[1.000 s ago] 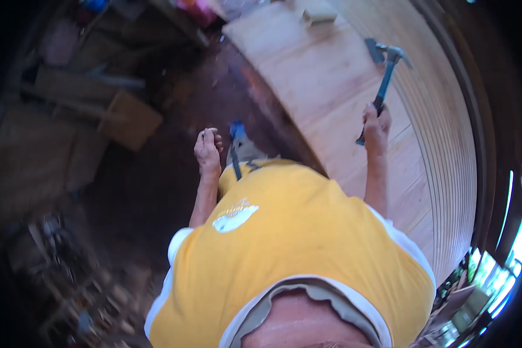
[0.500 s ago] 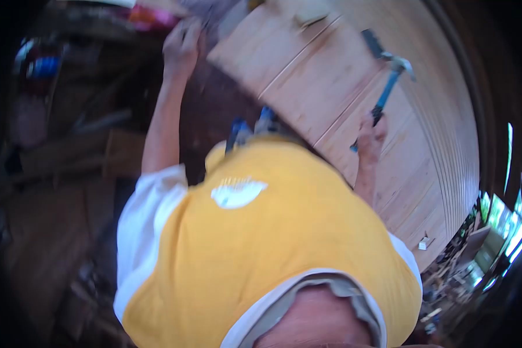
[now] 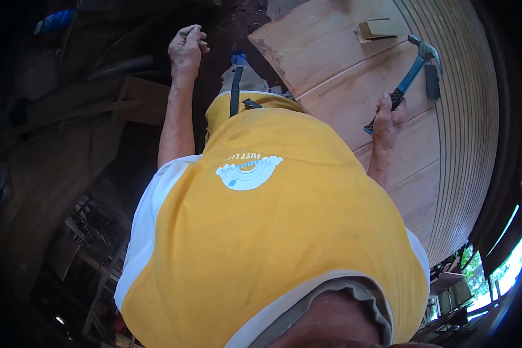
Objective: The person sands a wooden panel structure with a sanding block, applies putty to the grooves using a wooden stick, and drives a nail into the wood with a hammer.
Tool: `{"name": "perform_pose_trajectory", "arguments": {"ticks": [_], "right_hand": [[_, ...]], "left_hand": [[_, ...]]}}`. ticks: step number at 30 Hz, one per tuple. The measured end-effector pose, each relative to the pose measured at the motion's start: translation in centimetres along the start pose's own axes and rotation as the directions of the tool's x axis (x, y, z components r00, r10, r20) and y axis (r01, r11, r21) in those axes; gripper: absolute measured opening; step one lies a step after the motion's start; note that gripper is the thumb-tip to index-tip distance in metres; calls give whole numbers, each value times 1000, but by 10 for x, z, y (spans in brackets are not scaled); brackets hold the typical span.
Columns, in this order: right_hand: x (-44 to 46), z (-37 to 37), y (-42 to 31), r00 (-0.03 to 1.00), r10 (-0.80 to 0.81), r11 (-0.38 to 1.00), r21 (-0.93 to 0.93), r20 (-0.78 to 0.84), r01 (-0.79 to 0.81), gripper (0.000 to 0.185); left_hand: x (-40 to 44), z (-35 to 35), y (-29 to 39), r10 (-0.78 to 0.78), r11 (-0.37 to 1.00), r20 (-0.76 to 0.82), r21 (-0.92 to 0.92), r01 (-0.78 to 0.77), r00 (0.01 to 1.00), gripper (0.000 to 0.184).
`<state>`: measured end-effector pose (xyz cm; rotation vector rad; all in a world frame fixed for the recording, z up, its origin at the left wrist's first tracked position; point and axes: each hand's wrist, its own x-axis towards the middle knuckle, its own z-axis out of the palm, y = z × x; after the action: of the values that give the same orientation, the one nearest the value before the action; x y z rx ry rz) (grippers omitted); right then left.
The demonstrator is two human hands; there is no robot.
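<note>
My right hand [image 3: 388,119] is wrapped round the dark grip of a claw hammer [image 3: 413,73] with a blue-green shaft, held over the wooden panel [image 3: 354,81]. The hammer's metal head points up and right, near a dark block [image 3: 431,82] on the panel. My left hand [image 3: 187,52] is raised at the upper left, away from the panel, with its fingers curled together. Whatever those fingers hold, if anything, is too small to make out.
A small tan block [image 3: 381,28] lies on the panel's far part. Ridged wood [image 3: 467,116] runs along the right side. Boards [image 3: 142,100] and a blue object [image 3: 55,21] are at the left. Wooden pieces stand at the lower right.
Since a second ago my left hand has moved up, first far forward, then partly back. My right hand keeps hold of the hammer, slightly further right. The view has shifted.
</note>
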<state>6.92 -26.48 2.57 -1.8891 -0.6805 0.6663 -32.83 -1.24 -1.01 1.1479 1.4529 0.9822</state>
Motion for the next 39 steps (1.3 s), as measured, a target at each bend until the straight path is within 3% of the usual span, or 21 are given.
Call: {"name": "perform_pose_trajectory", "arguments": {"ticks": [4, 9, 16, 18, 21, 24, 29, 33, 39], "right_hand": [[-4, 1, -5, 999, -29, 998, 56, 30, 27, 29], [-11, 9, -16, 994, 65, 998, 21, -83, -63, 27], [-25, 51, -72, 959, 69, 997, 58, -275, -55, 26], [-34, 54, -75, 945, 113, 992, -24, -308, -126, 26], [-31, 53, -65, 905, 121, 982, -84, -409, -169, 20], [-23, 41, -53, 878, 56, 987, -104, -475, -119, 22], [10, -1, -64, 851, 127, 991, 32, -510, -129, 28], [31, -35, -74, 827, 167, 985, 58, -537, -161, 30], [62, -67, -60, 777, 217, 951, -52, -591, -306, 28]], "left_hand": [[-14, -16, -31, -147, 987, -12, -69, 146, 989, 15], [43, -10, -29, -39, 993, -87, -118, 29, 995, 16], [153, 11, 2, -20, 1000, 120, -13, 22, 993, 19], [166, 19, 16, -60, 998, 185, 18, 57, 981, 19], [191, 64, 20, -12, 999, 317, 41, -1, 948, 23], [187, 105, 31, 38, 999, 399, -26, -30, 916, 11], [161, 186, 80, 26, 1000, 557, -23, -16, 830, 14], [174, 262, 121, 159, 980, 677, -194, -34, 719, 20], [195, 389, 161, 276, 956, 812, -175, -237, 515, 15]]}}
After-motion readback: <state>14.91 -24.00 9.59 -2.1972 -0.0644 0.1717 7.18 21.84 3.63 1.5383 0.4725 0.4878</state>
